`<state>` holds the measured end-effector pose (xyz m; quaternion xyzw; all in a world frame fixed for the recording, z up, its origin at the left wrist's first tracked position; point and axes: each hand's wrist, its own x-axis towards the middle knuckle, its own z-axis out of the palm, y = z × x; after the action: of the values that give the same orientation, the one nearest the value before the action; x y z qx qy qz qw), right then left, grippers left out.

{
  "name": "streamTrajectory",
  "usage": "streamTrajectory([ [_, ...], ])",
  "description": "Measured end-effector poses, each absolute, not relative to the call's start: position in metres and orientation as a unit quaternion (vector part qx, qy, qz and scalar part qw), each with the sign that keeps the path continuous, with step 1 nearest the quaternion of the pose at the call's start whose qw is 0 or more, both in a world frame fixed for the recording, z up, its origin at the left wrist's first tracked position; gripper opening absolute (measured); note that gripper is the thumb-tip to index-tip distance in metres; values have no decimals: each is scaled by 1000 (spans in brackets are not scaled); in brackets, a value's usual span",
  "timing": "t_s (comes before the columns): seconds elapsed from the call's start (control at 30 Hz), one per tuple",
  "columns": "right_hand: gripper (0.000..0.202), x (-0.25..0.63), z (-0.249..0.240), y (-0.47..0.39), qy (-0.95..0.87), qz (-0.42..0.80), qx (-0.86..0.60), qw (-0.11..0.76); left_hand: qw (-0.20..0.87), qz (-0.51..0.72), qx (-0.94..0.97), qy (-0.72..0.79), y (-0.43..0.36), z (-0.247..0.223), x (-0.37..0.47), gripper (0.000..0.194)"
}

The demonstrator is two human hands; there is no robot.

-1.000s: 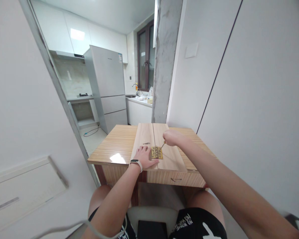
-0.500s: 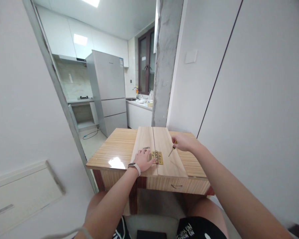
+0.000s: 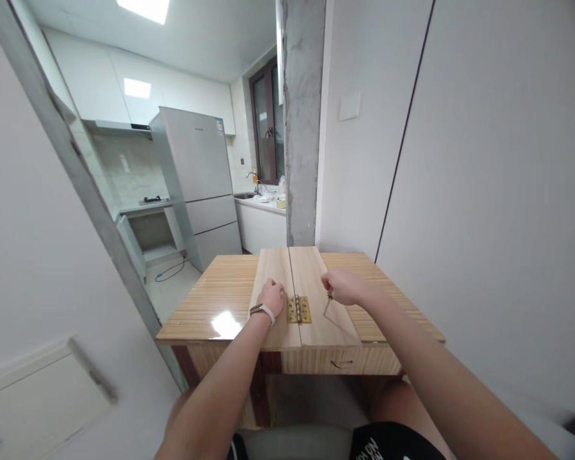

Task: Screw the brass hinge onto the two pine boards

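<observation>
A home's kitchen area: fridge point(image 3: 201, 160), sink point(image 3: 244, 196) and wall cabinets point(image 3: 89, 76)

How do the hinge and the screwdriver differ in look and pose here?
The hinge lies flat across the seam between the pale boards, while the screwdriver slants in the right hand. The hinge is a broad, gold-coloured plate; the screwdriver shows a thin shaft. The hinge is in full view, whereas the screwdriver's handle is mostly hidden by the hand. Both look metallic, the screwdriver at its shaft.
</observation>
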<state>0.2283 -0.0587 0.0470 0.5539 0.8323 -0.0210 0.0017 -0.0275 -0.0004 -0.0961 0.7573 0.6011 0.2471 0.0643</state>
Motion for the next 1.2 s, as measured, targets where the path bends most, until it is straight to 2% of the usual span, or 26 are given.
streamTrajectory([
  [0.43, 15, 217, 51, -56, 838, 10, 546, 13, 107, 246, 761, 590, 14, -98, -23, 16],
  [0.57, 15, 217, 52, -59, 833, 2, 553, 17, 126, 280, 758, 576, -1, -97, -28, 21],
  [0.67, 15, 216, 53, -62, 833, 2, 554, 17, 182, 343, 756, 527, -15, -96, -33, 26],
  [0.83, 12, 213, 54, -63, 838, 11, 545, 16, 242, 387, 752, 476, -39, -94, -31, 19],
  [1.0, 13, 210, 51, -61, 837, 19, 547, 20, 253, 401, 739, 478, -50, -94, -22, 16],
  [1.2, 16, 211, 52, -64, 833, 6, 552, 16, 238, 375, 753, 485, -49, -97, -21, 20],
])
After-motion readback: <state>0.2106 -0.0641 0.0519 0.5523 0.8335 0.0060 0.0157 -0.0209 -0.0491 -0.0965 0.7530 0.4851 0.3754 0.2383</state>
